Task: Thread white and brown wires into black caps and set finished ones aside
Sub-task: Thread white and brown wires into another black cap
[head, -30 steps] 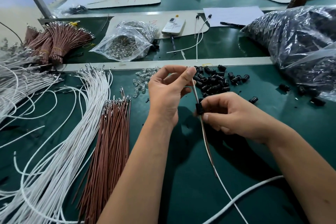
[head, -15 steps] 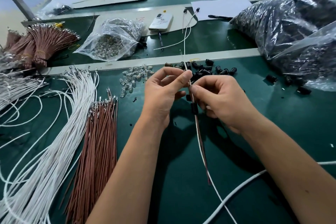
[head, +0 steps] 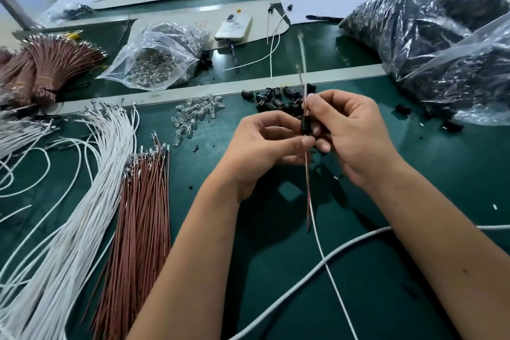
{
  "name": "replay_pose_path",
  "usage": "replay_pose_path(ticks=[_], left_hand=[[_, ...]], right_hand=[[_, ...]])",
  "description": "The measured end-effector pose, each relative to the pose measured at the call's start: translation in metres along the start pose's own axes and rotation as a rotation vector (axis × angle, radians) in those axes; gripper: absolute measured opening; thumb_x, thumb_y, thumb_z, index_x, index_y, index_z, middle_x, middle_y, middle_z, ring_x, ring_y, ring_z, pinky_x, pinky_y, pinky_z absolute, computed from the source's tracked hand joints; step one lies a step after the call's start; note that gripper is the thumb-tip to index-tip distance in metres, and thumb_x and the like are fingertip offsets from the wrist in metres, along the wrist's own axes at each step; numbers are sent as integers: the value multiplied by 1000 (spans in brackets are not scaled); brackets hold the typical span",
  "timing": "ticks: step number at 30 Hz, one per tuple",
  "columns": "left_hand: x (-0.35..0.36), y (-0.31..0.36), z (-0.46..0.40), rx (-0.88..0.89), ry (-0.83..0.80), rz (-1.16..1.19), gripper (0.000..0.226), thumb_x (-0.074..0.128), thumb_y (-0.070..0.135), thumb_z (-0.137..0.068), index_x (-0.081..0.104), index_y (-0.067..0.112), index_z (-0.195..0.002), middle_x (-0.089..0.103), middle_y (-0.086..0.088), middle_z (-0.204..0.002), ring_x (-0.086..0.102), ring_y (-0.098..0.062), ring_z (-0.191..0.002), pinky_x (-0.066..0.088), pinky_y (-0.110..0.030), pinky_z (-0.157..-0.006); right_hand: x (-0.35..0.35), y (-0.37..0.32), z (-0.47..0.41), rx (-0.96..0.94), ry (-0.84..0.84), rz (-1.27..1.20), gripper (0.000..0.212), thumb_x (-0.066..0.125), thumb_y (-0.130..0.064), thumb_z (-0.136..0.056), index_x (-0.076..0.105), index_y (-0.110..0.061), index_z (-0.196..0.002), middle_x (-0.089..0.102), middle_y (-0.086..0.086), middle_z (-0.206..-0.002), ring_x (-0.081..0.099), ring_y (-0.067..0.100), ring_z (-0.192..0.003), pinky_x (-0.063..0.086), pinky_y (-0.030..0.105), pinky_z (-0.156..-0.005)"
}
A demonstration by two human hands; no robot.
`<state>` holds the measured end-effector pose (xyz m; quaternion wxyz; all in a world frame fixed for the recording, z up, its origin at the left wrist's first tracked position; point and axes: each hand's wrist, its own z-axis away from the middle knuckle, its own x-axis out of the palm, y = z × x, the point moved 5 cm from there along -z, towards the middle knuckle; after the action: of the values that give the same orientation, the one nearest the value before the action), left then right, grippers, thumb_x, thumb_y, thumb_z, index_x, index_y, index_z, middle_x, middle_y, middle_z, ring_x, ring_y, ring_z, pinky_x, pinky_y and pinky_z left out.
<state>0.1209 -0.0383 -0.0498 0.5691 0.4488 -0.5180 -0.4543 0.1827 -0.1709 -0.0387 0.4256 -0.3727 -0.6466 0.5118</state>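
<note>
Two hands [head: 265, 146] [head: 356, 135], two finished assemblies [head: 271, 36], one phone [head: 234, 26].

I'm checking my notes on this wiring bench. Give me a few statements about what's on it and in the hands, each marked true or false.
1. A black cap sits on the wire pair between the left hand and right hand. True.
2. The loose brown wires lie right of the hands. False: left of them, beside the white wires.
3. The clear bulbs lie left of the pile of loose caps. True.
4. The phone lies on the white wires. False: on a beige mat farther back.
</note>
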Motion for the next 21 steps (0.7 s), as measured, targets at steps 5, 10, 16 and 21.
replay_pose_path(ticks=[5, 10, 16, 21], left_hand=[[-13, 4, -2, 33, 102, 224, 17, 79, 8, -68, 76, 13, -85, 77, -15, -91, 75, -23, -75, 60, -25, -67], [-24, 3, -5, 44, 215, 206, 15, 73, -2, -82, 74, 5, -96, 75, -8, -81, 71, -16, -68, 57, -21, -62], [-28, 4, -3, 41, 245, 89, 18, 73, -3, -84, 74, 2, -102, 74, -5, -75, 66, -12, -62, 53, -20, -62], [-35, 8, -1, 35, 231, 65, 18, 72, -3, -85, 77, 6, -100, 73, -3, -75, 65, -11, -63, 52, -19, -62]], right_hand=[[7, 8, 4, 124, -158, 138, 26, 64, -28, -102, 70, -16, -80, 65, 2, -68, 51, 11, -51, 36, 21, -36], [11, 9, 7, 123, -258, 248, 14, 73, -18, -95, 70, -4, -94, 75, 2, -77, 55, 12, -50, 37, 21, -36], [10, 10, 7, 101, -277, 234, 12, 80, -11, -85, 72, -4, -92, 72, 3, -68, 55, 10, -48, 37, 19, -37], [8, 9, 7, 119, -327, 228, 8, 77, -9, -87, 72, -3, -88, 67, 2, -62, 53, 7, -47, 36, 17, -36]])
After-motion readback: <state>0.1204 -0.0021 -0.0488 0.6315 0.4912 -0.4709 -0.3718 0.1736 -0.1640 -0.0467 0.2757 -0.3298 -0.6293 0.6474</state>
